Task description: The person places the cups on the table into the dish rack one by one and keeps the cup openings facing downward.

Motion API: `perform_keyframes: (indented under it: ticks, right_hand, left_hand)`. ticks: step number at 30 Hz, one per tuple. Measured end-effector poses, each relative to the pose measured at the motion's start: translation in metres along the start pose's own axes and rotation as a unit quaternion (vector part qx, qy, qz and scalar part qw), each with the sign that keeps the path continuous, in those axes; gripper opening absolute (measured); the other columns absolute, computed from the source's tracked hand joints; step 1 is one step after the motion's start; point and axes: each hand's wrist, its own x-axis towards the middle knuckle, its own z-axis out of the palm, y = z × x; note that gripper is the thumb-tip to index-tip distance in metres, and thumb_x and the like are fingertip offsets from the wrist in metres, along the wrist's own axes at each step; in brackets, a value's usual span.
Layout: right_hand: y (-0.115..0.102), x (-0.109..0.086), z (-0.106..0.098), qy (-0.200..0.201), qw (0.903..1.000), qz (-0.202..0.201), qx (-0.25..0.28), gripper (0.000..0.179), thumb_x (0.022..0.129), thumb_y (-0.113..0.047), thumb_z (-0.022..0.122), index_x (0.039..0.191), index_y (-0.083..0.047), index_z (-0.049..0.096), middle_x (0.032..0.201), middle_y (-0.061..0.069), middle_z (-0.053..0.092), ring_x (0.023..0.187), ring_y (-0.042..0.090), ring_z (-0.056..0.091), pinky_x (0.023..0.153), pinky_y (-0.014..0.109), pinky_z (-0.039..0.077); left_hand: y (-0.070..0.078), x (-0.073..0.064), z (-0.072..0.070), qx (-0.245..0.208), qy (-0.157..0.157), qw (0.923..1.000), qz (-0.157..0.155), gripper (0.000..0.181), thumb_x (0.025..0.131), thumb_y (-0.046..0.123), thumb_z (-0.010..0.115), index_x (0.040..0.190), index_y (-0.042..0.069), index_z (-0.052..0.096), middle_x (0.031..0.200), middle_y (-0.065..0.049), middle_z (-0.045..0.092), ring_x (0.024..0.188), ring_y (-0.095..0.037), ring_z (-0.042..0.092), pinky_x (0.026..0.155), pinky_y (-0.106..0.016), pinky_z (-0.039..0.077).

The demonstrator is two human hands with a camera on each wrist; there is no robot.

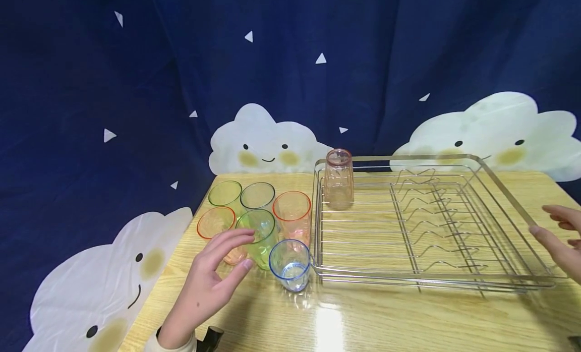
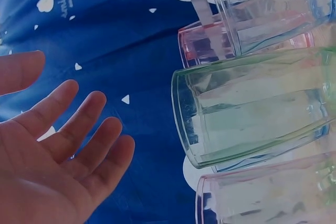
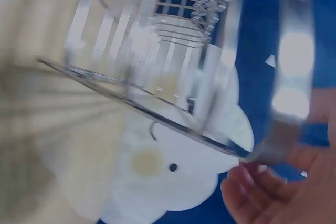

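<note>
My left hand (image 1: 209,281), fingers loosely bent and spread, hovers over the front left of a group of tinted glasses. In the left wrist view, it is apart from the green glass (image 2: 252,108) and holds nothing. Nearest it in the head view are an orange glass (image 1: 216,223), the green glass and a blue-rimmed glass (image 1: 290,266); all stand mouth up. My right hand (image 1: 565,241) is beside the right rim of a wire dish rack (image 1: 508,193), thumb tip at the rim, fingers loosely bent. A pink glass (image 1: 339,180) stands upside down in the rack's far left corner.
Behind the nearer glasses stand a yellow-green glass (image 1: 225,194), a dark-rimmed glass (image 1: 257,195) and a red-rimmed glass (image 1: 292,211), close to the rack's left side. The wooden table (image 1: 372,321) meets a dark blue curtain (image 1: 290,79) with cloud prints.
</note>
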Motion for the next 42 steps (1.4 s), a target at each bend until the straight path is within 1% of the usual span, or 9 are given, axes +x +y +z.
perform_keyframes:
  ticks: [4, 8, 12, 14, 16, 20, 26, 33, 42]
  right_hand:
    - [0.057, -0.005, 0.020, 0.015, 0.9992, 0.035, -0.004, 0.056, 0.099, -0.022, 0.059, 0.151, -0.013, 0.040, 0.114, -0.005, 0.054, 0.085, -0.024, 0.026, 0.067, 0.014, 0.027]
    - [0.075, -0.009, 0.024, -0.029, 0.9980, 0.057, -0.005, 0.051, 0.101, -0.021, 0.052, 0.143, 0.005, 0.044, 0.084, -0.001, 0.053, 0.060, -0.013, 0.034, 0.046, 0.017, 0.031]
    - [0.071, -0.012, 0.022, -0.048, 0.9965, 0.050, 0.046, 0.040, 0.103, -0.015, 0.042, 0.135, -0.035, 0.056, 0.060, -0.022, 0.041, 0.045, 0.002, 0.036, 0.037, 0.023, 0.030]
    - [0.066, -0.014, 0.022, -0.051, 0.9956, 0.046, 0.063, 0.045, 0.104, -0.014, 0.038, 0.130, -0.048, 0.051, 0.054, -0.016, 0.041, 0.041, 0.007, 0.034, 0.036, 0.025, 0.028]
    - [0.065, -0.015, 0.022, -0.052, 0.9953, 0.046, 0.067, 0.046, 0.105, -0.016, 0.036, 0.125, -0.057, 0.044, 0.052, -0.012, 0.039, 0.040, 0.010, 0.032, 0.035, 0.027, 0.026]
    - [0.064, -0.017, 0.023, -0.061, 0.9952, 0.061, 0.048, 0.042, 0.106, -0.021, 0.033, 0.145, -0.031, 0.044, 0.053, -0.009, 0.038, 0.039, 0.012, 0.030, 0.034, 0.029, 0.026]
    - [0.058, -0.017, 0.019, -0.070, 0.9938, 0.072, 0.047, 0.042, 0.107, -0.025, 0.030, 0.146, -0.034, 0.041, 0.053, -0.008, 0.038, 0.037, 0.013, 0.029, 0.032, 0.029, 0.026]
    - [0.051, -0.019, 0.020, -0.095, 0.9907, 0.098, -0.001, 0.055, 0.108, -0.033, 0.023, 0.152, -0.003, 0.036, 0.058, -0.001, 0.042, 0.040, 0.017, 0.030, 0.035, 0.031, 0.028]
    - [0.061, -0.018, 0.025, -0.109, 0.9882, 0.107, -0.013, 0.056, 0.108, -0.035, 0.022, 0.152, -0.003, 0.037, 0.064, 0.002, 0.046, 0.044, 0.016, 0.033, 0.038, 0.031, 0.029]
  left_hand:
    - [0.001, 0.000, 0.000, -0.003, -0.006, 0.9999, -0.008, 0.042, 0.084, 0.001, 0.073, 0.122, 0.017, 0.068, 0.129, -0.004, 0.066, 0.129, -0.008, 0.054, 0.110, -0.013, 0.035]
    - [0.001, 0.000, 0.000, -0.002, -0.007, 1.0000, -0.005, 0.041, 0.084, 0.002, 0.073, 0.122, 0.017, 0.068, 0.129, -0.004, 0.066, 0.128, -0.009, 0.054, 0.110, -0.013, 0.035]
    - [0.001, 0.001, 0.001, 0.001, 0.011, 0.9997, 0.021, 0.044, 0.082, 0.000, 0.074, 0.122, 0.017, 0.068, 0.127, -0.003, 0.067, 0.125, -0.010, 0.056, 0.109, -0.013, 0.036]
    - [0.000, 0.001, 0.001, 0.007, 0.022, 0.9991, 0.035, 0.046, 0.080, -0.002, 0.074, 0.121, 0.017, 0.068, 0.126, -0.003, 0.068, 0.124, -0.011, 0.056, 0.109, -0.013, 0.036]
    - [-0.001, 0.001, 0.001, 0.011, 0.031, 0.9985, 0.044, 0.047, 0.079, -0.003, 0.075, 0.121, 0.016, 0.069, 0.125, -0.003, 0.068, 0.123, -0.011, 0.056, 0.109, -0.013, 0.035]
    - [-0.006, 0.000, -0.002, 0.019, 0.043, 0.9979, 0.044, 0.048, 0.078, -0.005, 0.074, 0.121, 0.016, 0.069, 0.124, -0.004, 0.068, 0.124, -0.010, 0.055, 0.108, -0.012, 0.035]
    - [-0.013, 0.001, -0.010, 0.025, 0.047, 0.9983, 0.022, 0.046, 0.079, -0.006, 0.074, 0.120, 0.015, 0.069, 0.124, -0.005, 0.068, 0.124, -0.005, 0.054, 0.107, -0.011, 0.036]
    - [-0.022, 0.003, -0.019, 0.033, 0.069, 0.9971, 0.005, 0.044, 0.080, -0.008, 0.072, 0.119, 0.012, 0.069, 0.126, -0.010, 0.067, 0.123, 0.000, 0.053, 0.103, -0.010, 0.038]
    - [-0.042, 0.006, -0.025, 0.044, 0.106, 0.9932, -0.016, 0.040, 0.080, -0.010, 0.070, 0.118, 0.002, 0.067, 0.131, -0.014, 0.063, 0.120, 0.005, 0.050, 0.092, -0.010, 0.040]
